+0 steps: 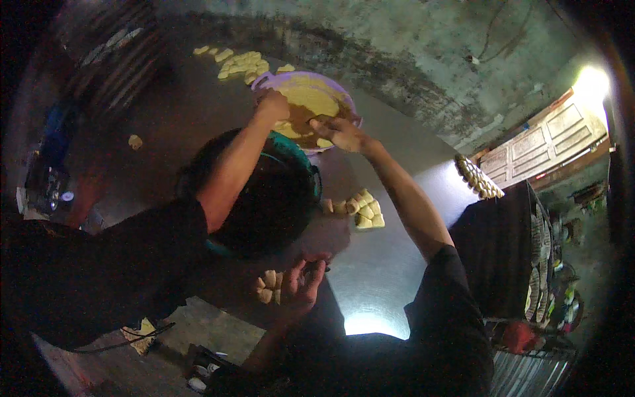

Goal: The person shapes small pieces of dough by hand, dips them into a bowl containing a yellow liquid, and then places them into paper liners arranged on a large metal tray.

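My right hand (338, 132) reaches over a purple basin (345, 91) that holds a soft yellow mass (307, 99), perhaps dough. Its fingers are stretched out, and I see nothing held in them. Low in the view, close to my body, my left hand (305, 281) is dim, with curled fingers; what they hold, if anything, is hidden. Small pale dough pieces (268, 286) lie right beside it. Another hand (272, 106), on an arm entering from the left side, is closed at the basin's near-left rim; it looks like a co-worker's.
A dark tub with a green rim (296, 153) stands between me and the basin. Cut dough pieces (365, 210) lie right of it, more dough pieces (243, 65) behind the basin. A row of pieces (477, 177) sits at the right near a wooden door (542, 149).
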`<state>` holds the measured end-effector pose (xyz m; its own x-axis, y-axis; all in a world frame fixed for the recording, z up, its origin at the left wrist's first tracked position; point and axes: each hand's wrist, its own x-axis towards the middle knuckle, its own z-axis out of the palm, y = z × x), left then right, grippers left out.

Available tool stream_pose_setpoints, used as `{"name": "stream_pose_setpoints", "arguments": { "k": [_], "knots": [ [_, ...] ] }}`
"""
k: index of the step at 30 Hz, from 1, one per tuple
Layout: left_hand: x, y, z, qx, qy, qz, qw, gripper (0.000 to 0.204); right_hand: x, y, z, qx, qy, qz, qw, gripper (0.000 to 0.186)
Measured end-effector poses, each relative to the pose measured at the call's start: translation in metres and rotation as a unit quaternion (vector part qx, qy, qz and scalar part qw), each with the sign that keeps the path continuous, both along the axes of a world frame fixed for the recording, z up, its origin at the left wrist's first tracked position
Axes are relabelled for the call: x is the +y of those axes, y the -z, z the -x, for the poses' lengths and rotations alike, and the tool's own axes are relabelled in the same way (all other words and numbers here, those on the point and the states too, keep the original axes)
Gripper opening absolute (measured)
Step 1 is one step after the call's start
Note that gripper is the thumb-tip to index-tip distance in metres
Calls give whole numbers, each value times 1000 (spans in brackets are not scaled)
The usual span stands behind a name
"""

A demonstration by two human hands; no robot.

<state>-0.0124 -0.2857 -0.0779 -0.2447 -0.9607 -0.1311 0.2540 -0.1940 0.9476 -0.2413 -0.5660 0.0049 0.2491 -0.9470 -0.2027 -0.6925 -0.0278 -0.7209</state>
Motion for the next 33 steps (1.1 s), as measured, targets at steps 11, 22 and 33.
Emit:
{"name": "stream_pose_setpoints", "arguments": {
  "k": [11,22,33],
  "knots": [
    [40,-84,73,331,-16,-227,916,64,325,-63,-5,-556,84,63,825,49],
    [175,-113,156,174,157,22,972,27,514,-80,105,-75,110,338,932,45],
    [246,-81,176,360,157,-141,909,26,605,-74,120,-44,73,447,890,41]
  ]
}}
